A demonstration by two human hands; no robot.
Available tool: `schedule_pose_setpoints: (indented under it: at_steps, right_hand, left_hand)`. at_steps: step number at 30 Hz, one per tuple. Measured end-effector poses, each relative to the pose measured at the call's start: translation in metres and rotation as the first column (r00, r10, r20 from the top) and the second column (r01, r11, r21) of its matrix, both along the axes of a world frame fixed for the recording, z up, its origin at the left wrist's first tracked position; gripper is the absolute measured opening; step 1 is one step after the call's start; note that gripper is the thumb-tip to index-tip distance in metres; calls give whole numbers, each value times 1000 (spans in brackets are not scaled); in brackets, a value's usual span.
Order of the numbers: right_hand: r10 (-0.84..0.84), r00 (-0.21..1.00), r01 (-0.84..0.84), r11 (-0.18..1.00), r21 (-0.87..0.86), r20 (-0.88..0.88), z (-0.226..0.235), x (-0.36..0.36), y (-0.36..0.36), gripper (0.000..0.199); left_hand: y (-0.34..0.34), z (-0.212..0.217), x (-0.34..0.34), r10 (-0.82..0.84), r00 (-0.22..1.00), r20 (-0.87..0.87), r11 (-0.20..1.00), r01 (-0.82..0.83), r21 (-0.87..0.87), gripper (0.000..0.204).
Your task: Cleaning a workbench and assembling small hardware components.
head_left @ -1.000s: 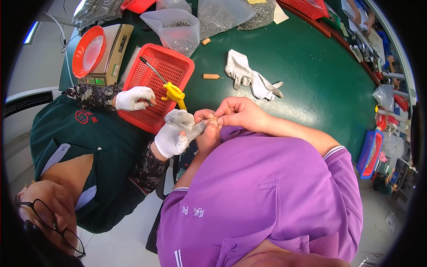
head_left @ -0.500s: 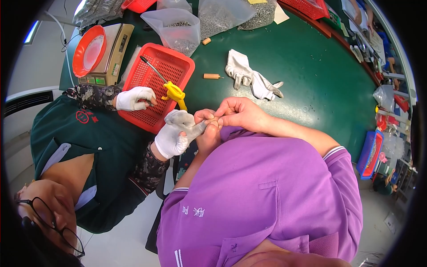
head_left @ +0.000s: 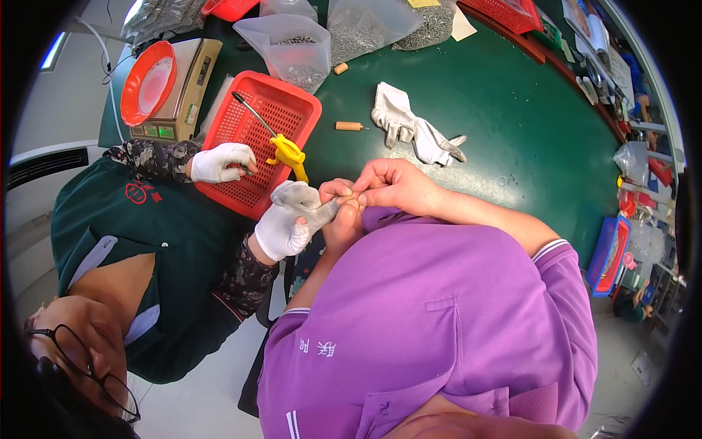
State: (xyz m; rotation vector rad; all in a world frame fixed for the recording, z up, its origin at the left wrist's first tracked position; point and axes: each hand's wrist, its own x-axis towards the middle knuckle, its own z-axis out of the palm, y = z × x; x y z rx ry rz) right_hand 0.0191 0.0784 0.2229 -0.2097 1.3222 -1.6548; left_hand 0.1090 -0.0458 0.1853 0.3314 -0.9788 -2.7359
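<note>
The wearer's right hand (head_left: 395, 184) and left hand (head_left: 342, 219) meet over the near edge of the green counter (head_left: 512, 132), fingers (head_left: 351, 196) pinched shut on something too small to identify. A co-worker's gloved hand (head_left: 289, 219) touches those fingertips from their left. Steady, small motions look wisest here, with 3 hands crowded together. Just beyond the fingers lie yellow-handled pliers (head_left: 287, 152) on a red basket (head_left: 263, 139); farther out rest 1 tan peg (head_left: 349, 126) and white gloves (head_left: 413, 132). Open counter spreads to the fingers' right.
</note>
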Motion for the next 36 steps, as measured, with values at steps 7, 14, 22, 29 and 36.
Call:
schedule_pose_setpoints:
  at_steps: [7, 14, 22, 29, 36]
  right_hand:
    - [0, 1000, 0, 1000, 2, 12, 1, -1, 0, 11]
    - [-2, 1000, 2, 1000, 3, 10, 4, -2, 0, 11]
    - [-14, 996, 20, 998, 68, -89, 9, 0, 0, 9]
    - [63, 883, 43, 976, 214, -465, 20, -3, 10, 9]
    - [82, 600, 98, 980, 174, -796, 17, -3, 15, 15]
  left_hand:
    - [1, 0, -2, 10, 1000, 8, 999, -10, -31, 24]
    - [1, 0, -2, 11, 1000, 5, 999, -11, -37, 23]
    - [-1, -16, 4, 0, 996, 86, 999, 4, -44, 22]
    - [2, -16, 1, 34, 998, 48, 999, -33, -22, 22]
    - [3, -15, 2, 18, 997, 72, 999, -16, -30, 22]
